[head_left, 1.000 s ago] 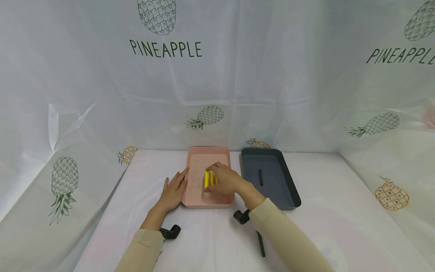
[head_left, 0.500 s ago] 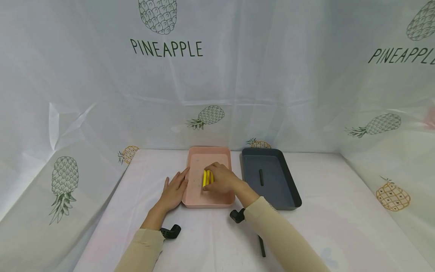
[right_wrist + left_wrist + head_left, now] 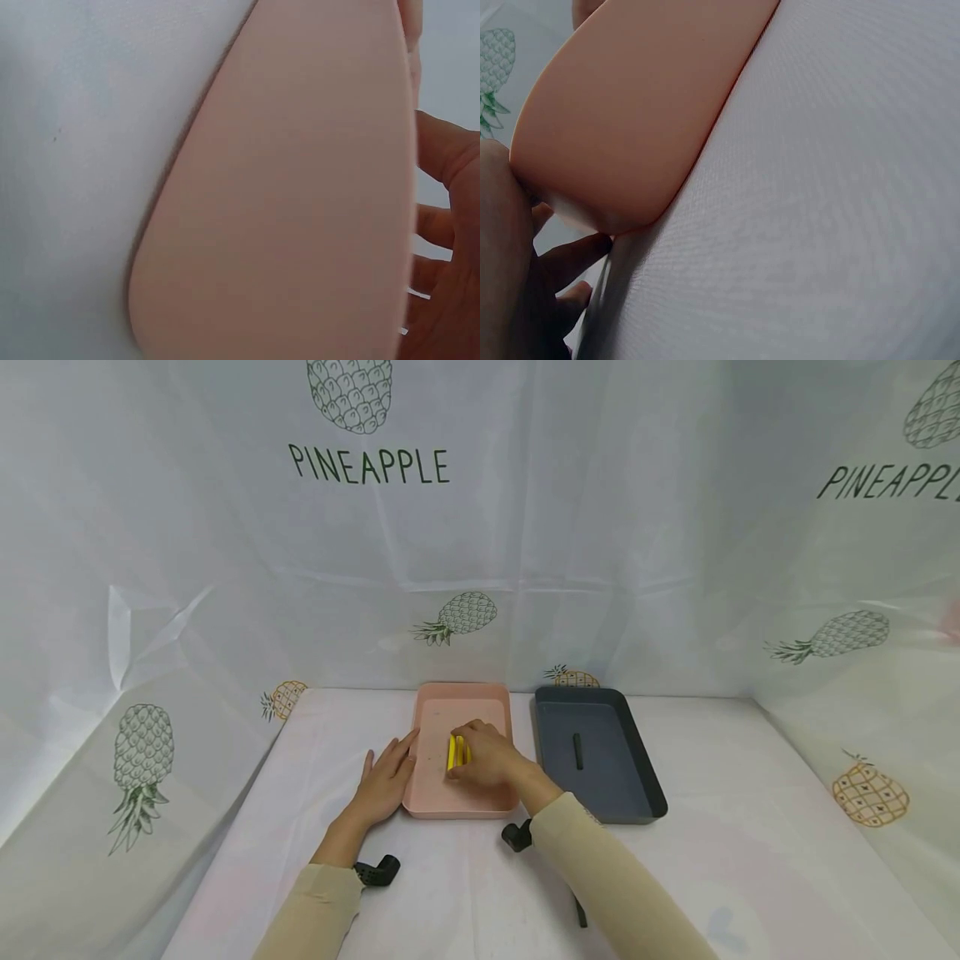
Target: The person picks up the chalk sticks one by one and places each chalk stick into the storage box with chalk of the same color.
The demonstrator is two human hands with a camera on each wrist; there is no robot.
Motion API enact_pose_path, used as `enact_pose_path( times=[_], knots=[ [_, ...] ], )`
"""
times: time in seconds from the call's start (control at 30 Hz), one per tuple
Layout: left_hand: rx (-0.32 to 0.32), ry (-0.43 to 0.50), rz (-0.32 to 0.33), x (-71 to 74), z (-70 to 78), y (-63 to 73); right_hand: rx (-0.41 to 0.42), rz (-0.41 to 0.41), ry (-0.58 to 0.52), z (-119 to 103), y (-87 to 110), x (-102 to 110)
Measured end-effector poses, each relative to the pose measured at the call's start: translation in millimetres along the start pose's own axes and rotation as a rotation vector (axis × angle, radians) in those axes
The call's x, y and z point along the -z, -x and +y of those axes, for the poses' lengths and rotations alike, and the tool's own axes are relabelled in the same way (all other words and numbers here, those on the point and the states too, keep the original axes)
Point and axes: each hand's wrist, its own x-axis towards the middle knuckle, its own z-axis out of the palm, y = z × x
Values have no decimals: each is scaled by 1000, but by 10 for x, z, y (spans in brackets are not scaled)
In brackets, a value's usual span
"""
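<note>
In the head view my right hand reaches into the pink tray, fingers and thumb curved round a few upright-lying yellow sticks. The hand covers part of the sticks. Flat against the tray's left edge rests my left hand, its fingers extended. From the left wrist view, fingers of the left hand touch the tray's outer wall. The right wrist view has the right hand behind the tray wall, which hides the sticks there.
A dark grey tray stands to the right of the pink one, with a short black stick in it. Another black stick lies on the white cloth, partly under the right sleeve. A pineapple-print curtain hangs behind.
My right hand has shifted slightly left and its grip has narrowed. The yellow sticks, spaced apart before, now stand closer together. The left hand stays put.
</note>
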Motion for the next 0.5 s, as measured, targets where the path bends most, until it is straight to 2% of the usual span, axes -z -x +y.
enact_pose_path(
  times=[0.5],
  knots=[
    [-2,-9,0,-1,2,-2,-19,17,14,-8,-77,-73]
  ],
)
